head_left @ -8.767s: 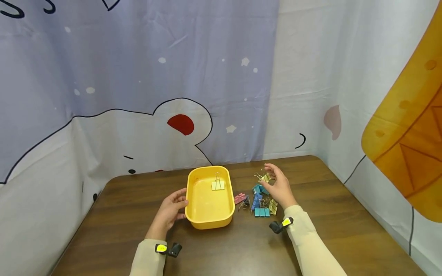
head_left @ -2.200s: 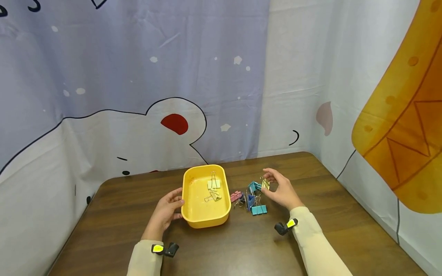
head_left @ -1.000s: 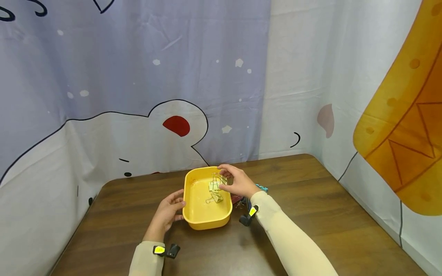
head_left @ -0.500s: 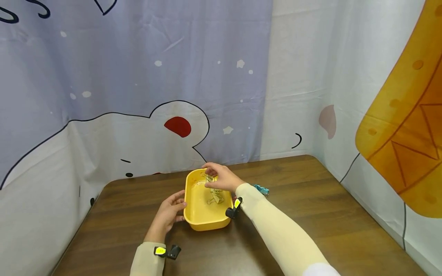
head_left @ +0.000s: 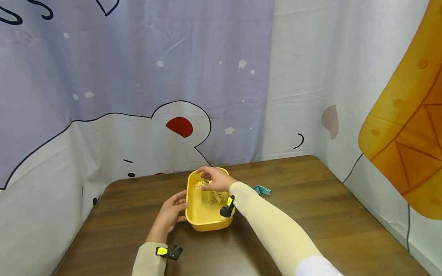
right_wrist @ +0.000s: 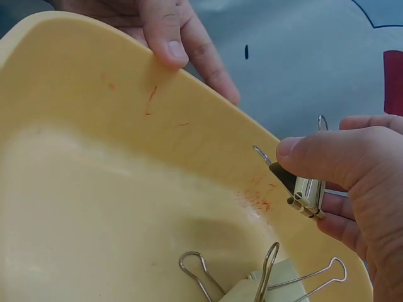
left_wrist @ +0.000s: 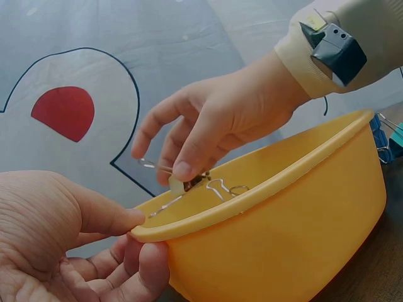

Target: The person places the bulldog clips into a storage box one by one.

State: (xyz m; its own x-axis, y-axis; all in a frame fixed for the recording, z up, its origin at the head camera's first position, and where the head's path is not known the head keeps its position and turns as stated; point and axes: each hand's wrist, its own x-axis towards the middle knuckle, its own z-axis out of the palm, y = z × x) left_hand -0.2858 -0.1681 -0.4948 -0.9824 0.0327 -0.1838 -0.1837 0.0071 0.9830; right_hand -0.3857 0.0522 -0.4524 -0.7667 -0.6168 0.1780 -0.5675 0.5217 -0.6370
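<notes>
My left hand point(head_left: 168, 214) holds the yellow plastic tub point(head_left: 211, 226) by its left side. In the left wrist view its thumb lies on the rim and its fingers are bent against the outside. My right hand point(head_left: 216, 180) is over the far left part of the tub. It pinches a pale yellow binder clip point(right_wrist: 306, 192) between thumb and fingers, with the wire handles sticking out. Beneath it on the tub floor lie other pale yellow binder clips point(right_wrist: 286, 280), partly hidden by the right arm in the head view.
Teal binder clips point(head_left: 263, 190) lie on the brown wooden table point(head_left: 310, 207), right of the tub. A blue binder clip point(left_wrist: 379, 135) shows past the rim in the left wrist view; the right sleeve covers much of that pile. A printed curtain point(head_left: 165, 145) hangs behind the table.
My right hand has carried a pale yellow binder clip from the pile leftward over the tub. One clip lay in the tub at first, then two. The left hand stays at the rim.
</notes>
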